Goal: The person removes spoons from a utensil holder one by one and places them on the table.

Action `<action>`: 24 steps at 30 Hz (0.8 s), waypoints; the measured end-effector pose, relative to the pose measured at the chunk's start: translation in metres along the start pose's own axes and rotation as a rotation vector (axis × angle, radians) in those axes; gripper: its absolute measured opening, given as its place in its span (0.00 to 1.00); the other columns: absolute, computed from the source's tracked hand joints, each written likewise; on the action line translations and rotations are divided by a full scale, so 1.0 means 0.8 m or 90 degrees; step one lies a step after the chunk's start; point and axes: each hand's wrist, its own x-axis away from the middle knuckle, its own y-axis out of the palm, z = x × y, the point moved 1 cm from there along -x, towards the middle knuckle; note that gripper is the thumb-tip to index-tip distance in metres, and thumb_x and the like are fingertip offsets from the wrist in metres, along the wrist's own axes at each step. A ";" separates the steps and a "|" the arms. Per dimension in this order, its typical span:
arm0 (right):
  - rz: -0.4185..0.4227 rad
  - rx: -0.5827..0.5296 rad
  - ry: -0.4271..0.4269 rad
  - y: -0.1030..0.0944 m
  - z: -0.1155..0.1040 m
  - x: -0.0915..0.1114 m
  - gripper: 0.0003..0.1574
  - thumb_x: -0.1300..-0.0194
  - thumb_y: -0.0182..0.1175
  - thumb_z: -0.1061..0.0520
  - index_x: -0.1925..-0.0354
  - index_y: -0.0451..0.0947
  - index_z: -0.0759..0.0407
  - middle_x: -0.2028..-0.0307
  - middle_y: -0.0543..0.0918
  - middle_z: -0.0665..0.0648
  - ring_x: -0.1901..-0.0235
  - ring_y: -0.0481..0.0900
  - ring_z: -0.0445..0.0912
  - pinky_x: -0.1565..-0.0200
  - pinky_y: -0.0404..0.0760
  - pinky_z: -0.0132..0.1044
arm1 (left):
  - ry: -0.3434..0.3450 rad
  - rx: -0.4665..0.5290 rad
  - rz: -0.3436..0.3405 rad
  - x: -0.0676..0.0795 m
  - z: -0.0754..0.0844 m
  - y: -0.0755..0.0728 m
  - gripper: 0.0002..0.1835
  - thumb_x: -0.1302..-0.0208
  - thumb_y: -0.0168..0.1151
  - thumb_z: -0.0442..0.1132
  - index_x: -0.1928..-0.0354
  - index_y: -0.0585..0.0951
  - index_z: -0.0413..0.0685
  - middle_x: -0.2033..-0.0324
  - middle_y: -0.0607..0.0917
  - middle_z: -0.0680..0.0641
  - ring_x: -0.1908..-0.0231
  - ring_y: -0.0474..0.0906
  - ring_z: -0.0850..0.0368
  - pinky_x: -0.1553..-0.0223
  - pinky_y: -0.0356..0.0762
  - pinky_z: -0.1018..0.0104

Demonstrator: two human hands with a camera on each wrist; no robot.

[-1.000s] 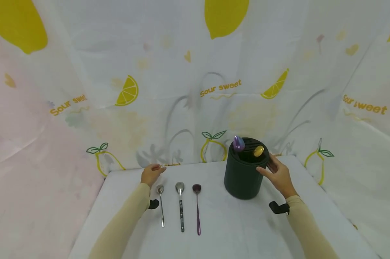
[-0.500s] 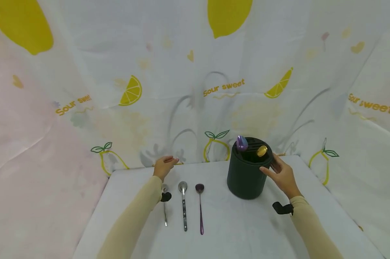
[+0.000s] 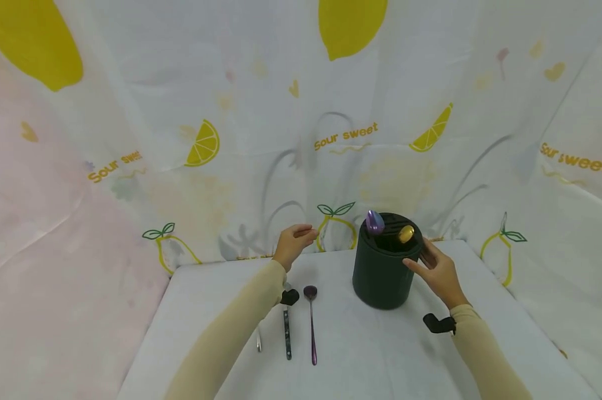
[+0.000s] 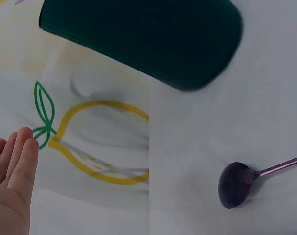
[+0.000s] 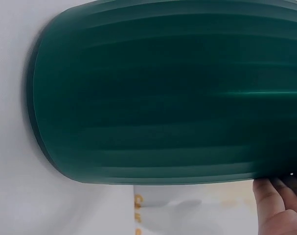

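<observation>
My left hand [image 3: 294, 244] hovers over the back of the table, left of a dark green utensil holder [image 3: 381, 286]. Its fingers are extended and hold nothing. With thumb and fingertips spread, my right hand [image 3: 438, 275] touches the holder's right side near the rim. From the holder's top rise the heads of an iridescent purple spoon [image 3: 375, 222] and a gold spoon [image 3: 406, 234]. Below my left hand lie a dark purple spoon [image 3: 313, 328], a black-handled spoon [image 3: 287, 336] and a silver spoon [image 3: 259, 341]. My left arm covers parts of the latter two.
A white cloth covers the table [image 3: 366, 355]. Close behind its back edge hangs a white curtain [image 3: 261, 183] printed with lemons, with more curtain at both sides.
My left hand has moved right and slightly up, from near the silver spoon towards the holder. The right hand stays at the holder, and the spoons lie where they were.
</observation>
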 end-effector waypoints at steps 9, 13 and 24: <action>0.000 0.003 -0.008 -0.002 -0.001 -0.002 0.48 0.37 0.67 0.57 0.27 0.55 0.62 0.31 0.63 0.65 0.33 0.65 0.56 0.41 0.69 0.23 | 0.003 -0.091 -0.041 -0.001 0.020 0.039 0.24 0.40 0.70 0.50 0.44 0.81 0.48 0.52 0.84 0.50 0.50 0.80 0.55 0.43 0.76 0.56; 0.001 0.006 -0.006 -0.003 -0.002 -0.003 0.48 0.36 0.67 0.56 0.26 0.55 0.63 0.31 0.63 0.66 0.33 0.65 0.56 0.41 0.69 0.23 | 0.009 -0.090 -0.048 -0.004 0.027 0.055 0.24 0.39 0.69 0.51 0.44 0.81 0.48 0.52 0.84 0.52 0.49 0.79 0.55 0.42 0.75 0.56; -0.001 -0.010 0.005 0.000 -0.001 -0.002 0.48 0.37 0.68 0.56 0.27 0.55 0.63 0.31 0.63 0.65 0.33 0.64 0.59 0.41 0.68 0.21 | 0.026 -0.040 -0.065 -0.008 0.044 0.092 0.18 0.38 0.70 0.44 0.47 0.84 0.50 0.54 0.85 0.53 0.51 0.80 0.58 0.44 0.77 0.59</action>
